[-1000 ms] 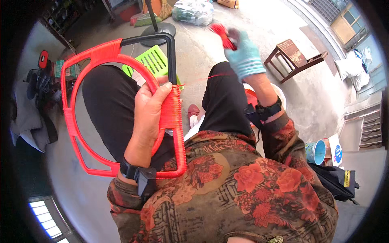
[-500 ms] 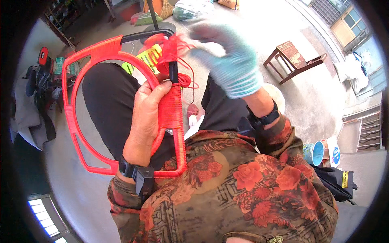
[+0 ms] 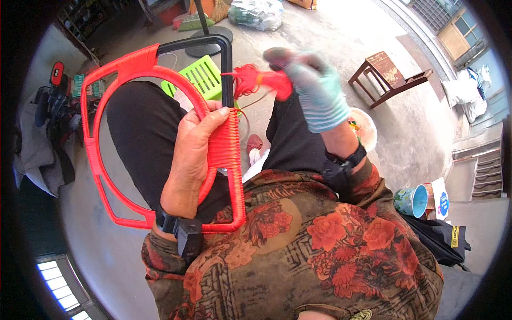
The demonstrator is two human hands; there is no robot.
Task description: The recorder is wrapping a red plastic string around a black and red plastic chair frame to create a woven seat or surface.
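Observation:
Over my lap stands a frame of black bar, mostly wrapped in tight red cord, with a round ring inside it. A black stretch at its top right corner is unwrapped. My bare left hand is closed on the frame's right side, the thumb pressing at the upper end of the wrapping. My right hand, in a pale blue-green glove with dark fingertips, is closed on a bundle of red cord, right of the black bar. A taut strand runs from the bundle to my left thumb.
A bright green slotted plastic piece shows behind the frame, near a round dark base with a pole. A small wooden seat stands at the right. A blue cup-shaped container and black bag lie lower right.
The red cord bundle was at the black bar; it is now right of the bar in my right hand, whose fingers have closed. My left hand keeps its hold on the frame.

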